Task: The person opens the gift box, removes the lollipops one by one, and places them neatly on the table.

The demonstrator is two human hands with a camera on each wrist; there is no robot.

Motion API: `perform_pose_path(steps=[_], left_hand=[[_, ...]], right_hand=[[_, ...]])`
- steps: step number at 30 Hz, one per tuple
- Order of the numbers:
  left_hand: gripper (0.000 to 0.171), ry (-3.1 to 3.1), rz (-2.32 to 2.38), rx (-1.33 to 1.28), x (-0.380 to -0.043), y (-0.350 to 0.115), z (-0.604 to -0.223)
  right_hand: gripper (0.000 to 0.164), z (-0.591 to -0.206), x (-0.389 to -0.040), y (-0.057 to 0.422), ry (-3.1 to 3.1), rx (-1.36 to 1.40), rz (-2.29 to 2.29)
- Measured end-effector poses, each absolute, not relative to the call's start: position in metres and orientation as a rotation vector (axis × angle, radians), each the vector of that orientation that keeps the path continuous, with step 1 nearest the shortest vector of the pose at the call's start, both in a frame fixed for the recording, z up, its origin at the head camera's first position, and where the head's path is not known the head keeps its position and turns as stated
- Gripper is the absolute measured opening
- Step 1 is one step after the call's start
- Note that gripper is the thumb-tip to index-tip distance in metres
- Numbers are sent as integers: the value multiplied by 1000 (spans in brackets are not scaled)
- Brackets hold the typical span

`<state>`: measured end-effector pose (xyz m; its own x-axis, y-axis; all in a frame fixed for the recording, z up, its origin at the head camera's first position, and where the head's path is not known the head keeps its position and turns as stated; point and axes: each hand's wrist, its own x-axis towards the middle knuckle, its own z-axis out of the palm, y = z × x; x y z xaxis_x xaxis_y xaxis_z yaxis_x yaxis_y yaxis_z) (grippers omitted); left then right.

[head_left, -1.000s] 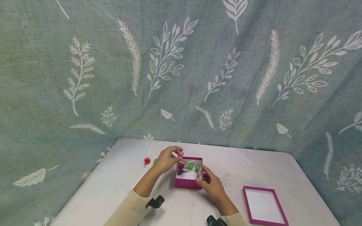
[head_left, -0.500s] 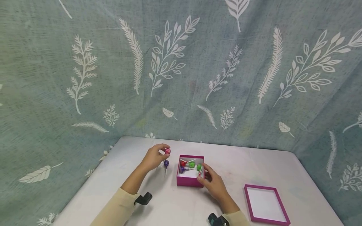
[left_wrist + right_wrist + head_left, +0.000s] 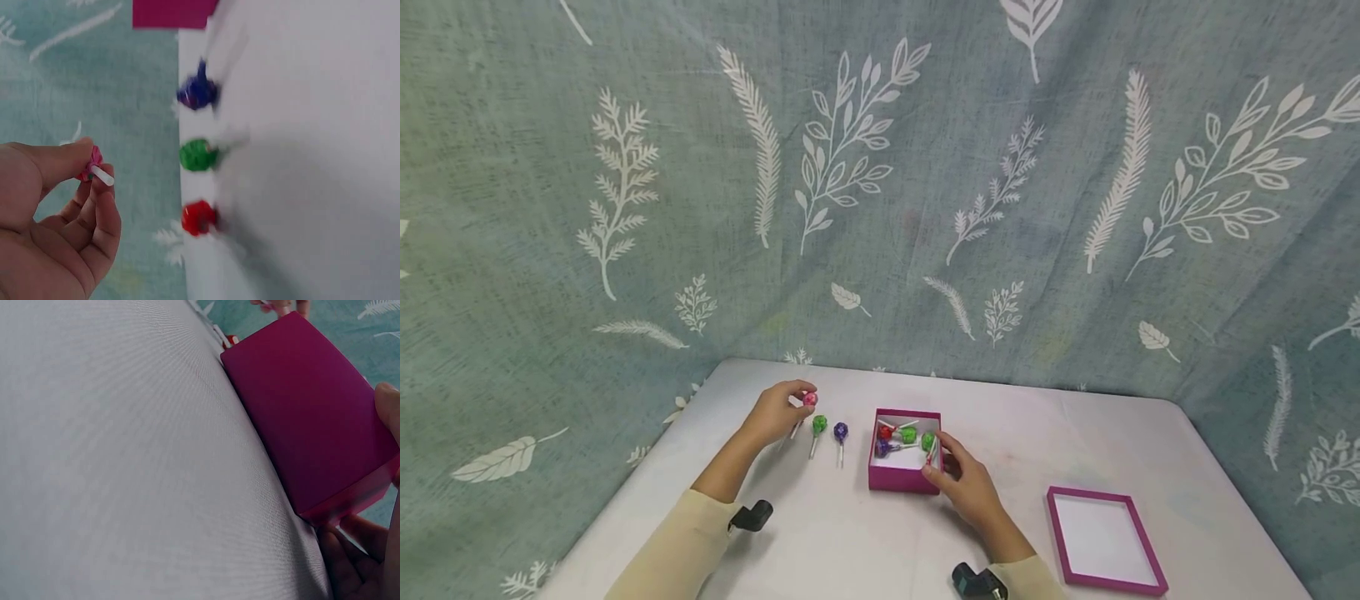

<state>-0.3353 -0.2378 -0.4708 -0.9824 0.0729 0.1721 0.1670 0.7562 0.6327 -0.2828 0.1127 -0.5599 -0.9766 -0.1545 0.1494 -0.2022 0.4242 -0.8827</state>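
My left hand (image 3: 775, 414) pinches a pink lollipop (image 3: 810, 399) between thumb and fingertips, above the table's far left part. In the left wrist view its white stick points out from the grip. Below that hand stand out a purple lollipop (image 3: 197, 94), a green lollipop (image 3: 198, 155) and a red lollipop (image 3: 199, 218) in a row on the table; the hand mostly hides the red one in the head view. My right hand (image 3: 967, 487) grips the magenta box (image 3: 898, 479) at its near right corner, thumb on the rim. Several lollipops, such as a green one (image 3: 908, 435), lie inside.
A magenta box lid (image 3: 1107, 587) with a white inside lies at the right of the white table (image 3: 1000, 425). A leaf-patterned grey-green cloth (image 3: 880, 317) hangs behind the table.
My left hand has carried the pink lollipop leftward from over the box, past the purple and green lollipops on the table. My right hand has stayed at the box.
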Motion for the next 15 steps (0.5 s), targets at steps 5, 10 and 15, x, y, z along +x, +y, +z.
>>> perform_pose_path(steps=[5,10,15], left_hand=[[36,-2860,-977,-108,-338,-254,-478],[35,-2870,-914,-72,-341,-267,-485],[32,-2885,-877,-59,-345,-280,-495]], right_hand=[[69,-559,-281,112,-2616,325,1639],[69,-558,-282,111,-2607,332,1645],[68,-558,-281,111,-2613,324,1638]])
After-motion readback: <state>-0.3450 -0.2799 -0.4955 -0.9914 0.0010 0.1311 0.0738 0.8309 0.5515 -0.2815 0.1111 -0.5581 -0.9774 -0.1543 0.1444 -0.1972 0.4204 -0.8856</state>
